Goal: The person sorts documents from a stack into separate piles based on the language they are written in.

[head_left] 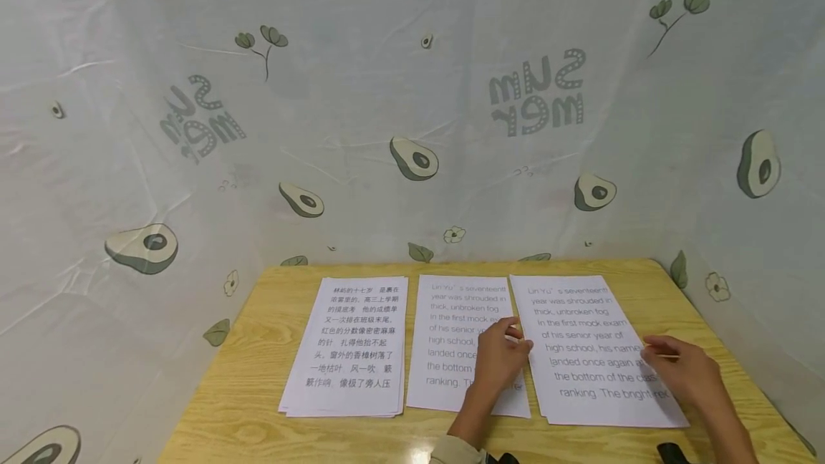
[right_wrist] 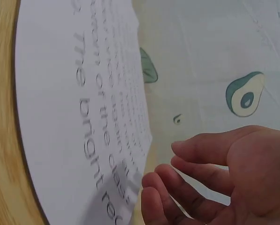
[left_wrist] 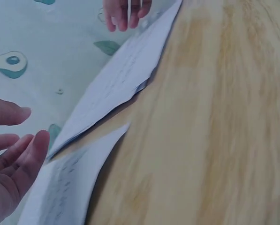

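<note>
At the right of the table lies a small stack of printed sheets (head_left: 583,349) with English text, its lower sheets showing slightly at the left edge. My left hand (head_left: 503,358) is beside that edge, over the right part of the middle printed sheet (head_left: 445,349). Its fingers are loosely bent around nothing in the left wrist view. By the stack's right edge is my right hand (head_left: 686,367), thumb and fingers apart and holding nothing in the right wrist view. Whether either hand touches the paper cannot be told.
A stack of sheets with Chinese text (head_left: 348,349) lies at the left on the wooden table (head_left: 238,392). A pale curtain (head_left: 361,120) printed with avocados and leaves surrounds the back and sides. A black object (head_left: 672,452) shows near the front edge, by the right forearm.
</note>
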Action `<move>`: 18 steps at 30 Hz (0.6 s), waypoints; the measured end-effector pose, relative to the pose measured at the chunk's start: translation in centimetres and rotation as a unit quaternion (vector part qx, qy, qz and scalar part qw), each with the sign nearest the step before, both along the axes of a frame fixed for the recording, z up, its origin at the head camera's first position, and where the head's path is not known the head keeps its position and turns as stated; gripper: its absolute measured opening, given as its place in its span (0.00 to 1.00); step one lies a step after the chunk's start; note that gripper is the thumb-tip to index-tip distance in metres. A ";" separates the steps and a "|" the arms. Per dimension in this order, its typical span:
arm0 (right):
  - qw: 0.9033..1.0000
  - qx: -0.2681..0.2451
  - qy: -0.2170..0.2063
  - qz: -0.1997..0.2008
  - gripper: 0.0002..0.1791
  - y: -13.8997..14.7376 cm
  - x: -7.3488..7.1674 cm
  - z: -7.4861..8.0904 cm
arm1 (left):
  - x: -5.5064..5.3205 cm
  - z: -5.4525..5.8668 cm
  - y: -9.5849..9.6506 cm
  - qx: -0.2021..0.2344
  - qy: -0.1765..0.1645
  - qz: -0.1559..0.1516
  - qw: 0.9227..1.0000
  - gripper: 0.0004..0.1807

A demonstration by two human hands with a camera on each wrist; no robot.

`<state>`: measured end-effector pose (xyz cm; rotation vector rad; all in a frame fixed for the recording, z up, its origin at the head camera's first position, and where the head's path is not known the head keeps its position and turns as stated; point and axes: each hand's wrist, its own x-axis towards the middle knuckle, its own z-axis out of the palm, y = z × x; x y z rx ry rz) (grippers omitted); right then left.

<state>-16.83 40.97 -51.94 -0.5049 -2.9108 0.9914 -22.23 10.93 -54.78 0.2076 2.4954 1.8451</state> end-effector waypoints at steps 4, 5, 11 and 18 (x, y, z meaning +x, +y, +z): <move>1.000 -0.022 0.000 0.023 0.30 -1.3 -0.4 0.2 | 0.0 0.5 -1.8 0.007 0.006 -0.006 1.000 0.27; 0.999 -0.028 0.002 0.028 0.30 -1.7 -0.5 0.2 | 0.0 0.5 -2.3 0.008 0.004 -0.005 1.000 0.27; 0.995 -0.070 0.011 0.066 0.28 -4.6 -1.3 0.4 | -0.5 0.0 -5.6 -0.008 0.008 0.010 1.000 0.27; 0.986 -0.119 0.001 0.116 0.28 -8.0 -2.1 1.0 | -1.4 0.4 -9.9 -0.068 0.039 0.019 0.997 0.26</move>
